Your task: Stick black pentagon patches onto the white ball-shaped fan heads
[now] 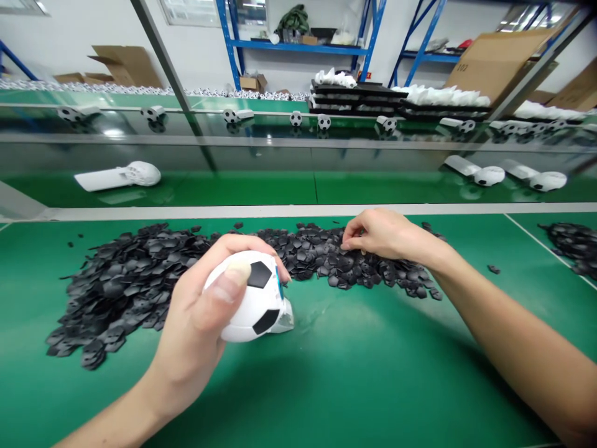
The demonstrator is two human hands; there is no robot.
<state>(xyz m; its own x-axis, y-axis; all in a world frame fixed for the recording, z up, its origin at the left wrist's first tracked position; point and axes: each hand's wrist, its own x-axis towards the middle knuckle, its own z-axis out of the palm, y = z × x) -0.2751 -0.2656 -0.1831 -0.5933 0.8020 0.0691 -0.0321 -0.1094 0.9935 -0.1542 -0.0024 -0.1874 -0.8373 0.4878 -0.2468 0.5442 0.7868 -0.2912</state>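
A white toy soccer ball (242, 314) with black pentagon patches is gripped in my left hand (198, 311), the thumb pressed on its top. Something blue and a clear or white piece show at its right side; their kind I cannot make out. Over the pile of small black pentagon pieces (308, 252), my right hand (380, 233) touches the pile with fingertips pinched together. Whether a piece is between those fingertips is hidden. A bigger heap of the same black pieces (125, 280) spreads to the left, partly behind my left hand.
Beyond the white ledge (298, 212), a green belt carries a white handled part (119, 176) and soccer-ball parts with handles (487, 174). More balls (295, 119) stand on a farther strip. Stacked black trays (357, 99) hold white pieces. More black pieces (571, 246) lie far right.
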